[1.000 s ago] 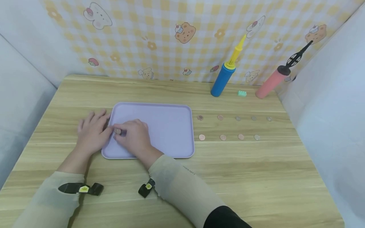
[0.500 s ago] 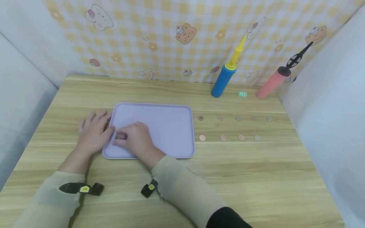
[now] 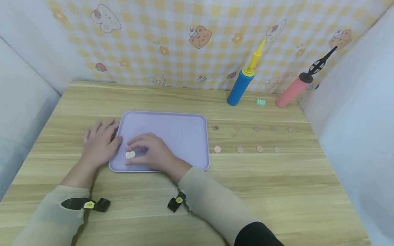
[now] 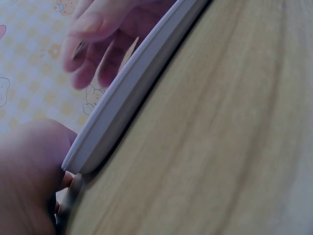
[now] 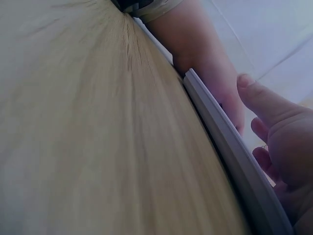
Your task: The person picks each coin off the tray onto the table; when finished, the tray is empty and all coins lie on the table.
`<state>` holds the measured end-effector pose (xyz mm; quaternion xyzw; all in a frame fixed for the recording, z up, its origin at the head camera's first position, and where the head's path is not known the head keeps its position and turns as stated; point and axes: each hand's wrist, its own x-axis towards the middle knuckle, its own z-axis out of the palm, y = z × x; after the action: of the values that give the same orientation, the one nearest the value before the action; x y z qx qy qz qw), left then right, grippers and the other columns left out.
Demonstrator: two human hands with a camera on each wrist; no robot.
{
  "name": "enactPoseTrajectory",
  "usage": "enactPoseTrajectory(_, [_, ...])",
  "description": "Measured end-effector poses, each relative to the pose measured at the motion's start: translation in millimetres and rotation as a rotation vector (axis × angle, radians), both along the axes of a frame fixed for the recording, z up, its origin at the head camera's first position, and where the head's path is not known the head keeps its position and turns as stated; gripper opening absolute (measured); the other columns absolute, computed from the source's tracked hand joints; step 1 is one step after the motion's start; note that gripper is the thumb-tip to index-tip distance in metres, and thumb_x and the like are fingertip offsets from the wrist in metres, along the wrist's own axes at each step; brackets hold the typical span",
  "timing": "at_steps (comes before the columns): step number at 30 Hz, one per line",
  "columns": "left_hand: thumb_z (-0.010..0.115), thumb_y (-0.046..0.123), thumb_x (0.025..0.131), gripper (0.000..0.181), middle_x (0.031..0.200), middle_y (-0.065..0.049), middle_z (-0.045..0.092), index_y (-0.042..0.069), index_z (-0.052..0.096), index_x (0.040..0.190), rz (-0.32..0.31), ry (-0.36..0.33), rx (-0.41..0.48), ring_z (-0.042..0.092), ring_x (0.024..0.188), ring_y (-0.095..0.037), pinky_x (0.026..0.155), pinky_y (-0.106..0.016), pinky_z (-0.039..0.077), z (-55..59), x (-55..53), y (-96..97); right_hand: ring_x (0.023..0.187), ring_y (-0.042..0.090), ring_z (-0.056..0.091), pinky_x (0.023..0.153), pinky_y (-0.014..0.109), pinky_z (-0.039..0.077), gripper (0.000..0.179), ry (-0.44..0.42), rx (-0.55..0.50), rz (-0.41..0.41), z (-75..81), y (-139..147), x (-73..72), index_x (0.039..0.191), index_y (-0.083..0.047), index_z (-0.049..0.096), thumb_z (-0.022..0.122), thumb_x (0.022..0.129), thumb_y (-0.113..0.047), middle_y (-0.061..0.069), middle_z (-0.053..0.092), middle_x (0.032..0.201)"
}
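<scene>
In the head view, my right hand (image 3: pixel 150 150) is over the left part of a lilac tray (image 3: pixel 184 143), with thumb and fingers curled at the edges of a silvery coin (image 3: pixel 130 154). The coin's face is turned upward; only its thin edge (image 4: pixel 78 50) shows in the left wrist view, between thumb and fingers above the tray rim. My left hand (image 3: pixel 100 143) rests palm down on the wooden table, fingers spread, its thumb at the tray's left rim. In the right wrist view, the thumb (image 5: pixel 264 100) stands apart from the other fingers.
Right of the tray, two rows of coins (image 3: pixel 240 149), coppery and silvery, lie on the table (image 3: pixel 277 191). Behind them stand a blue hand pump (image 3: pixel 240 89) with a yellow top and a pink pump (image 3: pixel 290 92) with a black top. Between these sits a mint toy brick (image 3: pixel 261 102).
My right hand has moved slightly right and toward me over the tray, and its grip has turned so the coin's face now shows. The left hand has stayed in place.
</scene>
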<state>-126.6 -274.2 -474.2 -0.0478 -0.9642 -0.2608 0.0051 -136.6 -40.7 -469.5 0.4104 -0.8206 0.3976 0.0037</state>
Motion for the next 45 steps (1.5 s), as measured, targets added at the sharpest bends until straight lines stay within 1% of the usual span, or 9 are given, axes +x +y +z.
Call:
enactPoseTrajectory(3, [0.047,0.033,0.110,0.060,0.171,-0.028,0.026,-0.002,0.043,0.158,0.001,0.002,0.003,0.007,0.155,-0.061,0.118,-0.078,-0.011,0.0,-0.4,0.9,0.131,0.014,0.059,0.115,0.020,0.035,0.038,0.009,-0.046,0.010,1.5,12.1,0.9,0.107,-0.016,0.085,0.100,0.076,-0.030,0.002,0.071,0.136])
enactPoseTrajectory(5, [0.047,0.033,0.109,0.060,0.171,-0.028,0.027,-0.002,0.044,0.158,0.005,0.005,0.005,0.008,0.155,-0.061,0.118,-0.078,-0.010,0.1,-0.4,1.3,0.132,0.017,0.058,0.115,0.022,0.036,0.037,0.022,-0.077,0.012,1.9,22.0,0.4,0.105,-0.015,0.085,0.100,0.075,-0.028,0.005,0.070,0.138])
enactPoseTrajectory(11, [0.046,0.032,0.109,0.061,0.171,-0.029,0.026,-0.002,0.042,0.159,0.013,0.001,0.016,0.006,0.156,-0.061,0.118,-0.078,-0.011,1.7,0.0,2.1,0.131,0.017,0.058,0.113,0.025,0.042,0.037,0.082,-0.158,0.011,-1.5,59.8,-3.9,0.103,-0.013,0.085,0.102,0.073,-0.025,0.006,0.071,0.134])
enactPoseTrajectory(14, [0.045,0.032,0.109,0.061,0.172,-0.028,0.024,-0.001,0.041,0.160,0.011,-0.009,0.020,0.005,0.156,-0.060,0.118,-0.077,-0.012,1.1,-0.1,1.9,0.130,0.018,0.060,0.112,0.028,0.046,0.038,0.113,-0.194,-0.020,-5.0,82.0,-5.5,0.103,-0.012,0.085,0.102,0.072,-0.024,0.007,0.072,0.133])
enactPoseTrajectory(22, [0.045,0.033,0.110,0.062,0.172,-0.028,0.023,-0.001,0.040,0.161,0.008,-0.015,0.017,0.003,0.157,-0.059,0.118,-0.076,-0.013,-1.6,-0.6,0.3,0.122,0.026,0.066,0.102,0.035,0.053,0.038,0.133,-0.291,-0.163,-10.3,144.9,-11.5,0.102,-0.008,0.083,0.102,0.070,-0.011,0.011,0.070,0.128])
enactPoseTrajectory(26, [0.044,0.034,0.110,0.063,0.173,-0.027,0.022,-0.001,0.039,0.162,0.006,-0.016,0.015,0.002,0.157,-0.059,0.118,-0.076,-0.013,-2.6,-1.1,0.0,0.121,0.030,0.066,0.099,0.032,0.054,0.039,0.126,-0.290,-0.229,-12.9,176.8,-11.8,0.104,-0.006,0.083,0.101,0.070,-0.008,0.013,0.071,0.127])
enactPoseTrajectory(31, [0.044,0.034,0.110,0.063,0.173,-0.027,0.022,-0.001,0.039,0.162,0.006,-0.014,0.009,0.002,0.157,-0.059,0.118,-0.076,-0.014,-3.9,-1.4,-0.2,0.122,0.032,0.065,0.101,0.026,0.052,0.039,0.088,-0.281,-0.333,-15.1,219.5,-11.1,0.106,-0.004,0.083,0.100,0.071,-0.005,0.016,0.072,0.127])
enactPoseTrajectory(36, [0.044,0.034,0.109,0.063,0.172,-0.027,0.023,-0.001,0.039,0.162,0.001,-0.010,0.012,0.003,0.157,-0.060,0.118,-0.076,-0.014,-2.4,-1.4,0.0,0.122,0.034,0.065,0.105,0.023,0.047,0.039,0.106,-0.253,-0.455,-14.8,262.1,-10.1,0.106,-0.002,0.081,0.099,0.071,-0.002,0.016,0.072,0.126])
enactPoseTrajectory(45, [0.045,0.033,0.109,0.062,0.171,-0.029,0.024,-0.002,0.041,0.160,-0.002,-0.002,0.015,0.004,0.155,-0.061,0.118,-0.077,-0.013,-2.3,-1.4,0.2,0.123,0.027,0.063,0.109,0.021,0.042,0.036,0.115,-0.157,-0.730,-12.4,340.7,-0.1,0.107,-0.001,0.080,0.096,0.075,-0.001,0.014,0.072,0.126])
